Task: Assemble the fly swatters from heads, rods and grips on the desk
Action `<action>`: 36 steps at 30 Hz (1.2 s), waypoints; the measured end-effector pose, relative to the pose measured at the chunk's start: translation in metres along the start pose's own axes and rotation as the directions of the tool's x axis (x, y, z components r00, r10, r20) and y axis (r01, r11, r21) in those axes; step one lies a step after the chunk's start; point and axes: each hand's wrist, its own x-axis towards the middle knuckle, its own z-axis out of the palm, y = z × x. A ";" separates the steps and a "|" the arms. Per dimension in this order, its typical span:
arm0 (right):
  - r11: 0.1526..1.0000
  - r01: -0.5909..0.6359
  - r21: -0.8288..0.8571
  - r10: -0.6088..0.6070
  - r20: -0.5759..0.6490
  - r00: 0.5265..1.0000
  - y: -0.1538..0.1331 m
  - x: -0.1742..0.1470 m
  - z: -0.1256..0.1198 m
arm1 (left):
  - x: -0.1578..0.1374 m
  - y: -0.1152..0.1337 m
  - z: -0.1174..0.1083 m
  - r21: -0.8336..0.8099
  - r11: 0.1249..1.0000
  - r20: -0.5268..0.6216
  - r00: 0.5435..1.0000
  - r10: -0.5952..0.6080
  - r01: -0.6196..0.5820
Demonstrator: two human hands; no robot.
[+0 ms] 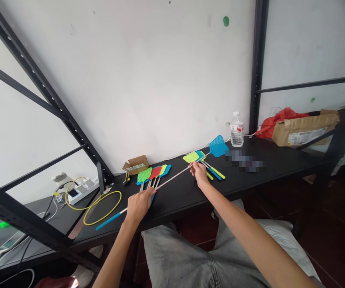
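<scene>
Both of my hands hold one long fly swatter [174, 176] with a blue head, a thin pale extended rod and a blue handle. My left hand [140, 204] is closed round the rod towards the handle end. Nearer the head, my right hand [199, 173] pinches the rod. Several fly swatters with green, red, yellow and blue heads [156, 173] lie side by side by my left hand, their handles partly hidden under it. Beyond my right hand is a smaller group of fly swatters [191, 157] with yellow-green and blue heads and handles.
On the black shelf [172, 208] stand a small open cardboard box [136, 165] and a water bottle [237, 130]. A yellow cable [102, 220] loops at left near a power strip [84, 190]. Black metal posts [259, 68] frame both sides. A cardboard box [304, 130] sits at right.
</scene>
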 end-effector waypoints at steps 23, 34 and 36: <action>0.966 -0.021 0.257 0.066 -0.169 0.983 0.006 0.010 -0.009 | -0.096 -0.144 0.008 -0.019 0.992 -0.033 0.991 -0.127 0.126; 0.968 0.006 0.253 0.041 -0.180 0.983 0.002 0.007 -0.012 | -0.092 -0.142 0.018 -0.096 0.993 -0.081 0.994 -0.080 0.072; 0.968 0.005 0.251 0.039 -0.169 0.985 0.001 0.007 -0.013 | -0.091 -0.138 0.017 -0.096 0.992 -0.064 0.995 -0.082 0.076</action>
